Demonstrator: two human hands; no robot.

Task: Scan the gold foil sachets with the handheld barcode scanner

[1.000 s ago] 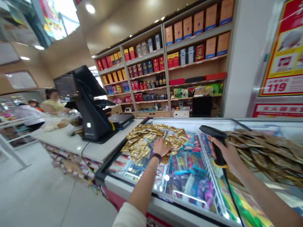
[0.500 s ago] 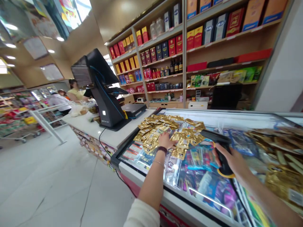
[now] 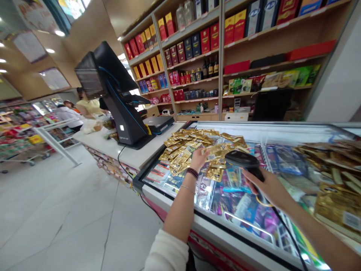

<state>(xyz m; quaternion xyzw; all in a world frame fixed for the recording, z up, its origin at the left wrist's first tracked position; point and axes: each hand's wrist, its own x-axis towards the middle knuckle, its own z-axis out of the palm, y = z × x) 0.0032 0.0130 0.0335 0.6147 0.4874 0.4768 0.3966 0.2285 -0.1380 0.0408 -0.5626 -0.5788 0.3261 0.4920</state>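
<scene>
Many small gold packets (image 3: 177,152) lie in a loose pile on the glass top of a freezer (image 3: 242,206). My left hand (image 3: 199,159), with a dark beaded bracelet at its wrist, is at the front of the pile and pinches a gold packet (image 3: 214,151). My right hand (image 3: 261,184) is wrapped round the handle of a black barcode scanner (image 3: 243,159). The scanner's head points left, just above the right part of the pile, close to the packet. A cable hangs from its handle.
On the white counter (image 3: 132,160) at left stand a black register screen (image 3: 113,75) and a flat dark device (image 3: 159,123). Larger gold packs (image 3: 338,205) lie at the right. Shelves (image 3: 194,34) of boxes rise behind. Beyond the register is a person (image 3: 88,106) in yellow.
My left hand has moved slightly right and now holds a packet. The scanner in my right hand has swung left towards that packet. The view has shifted a little.
</scene>
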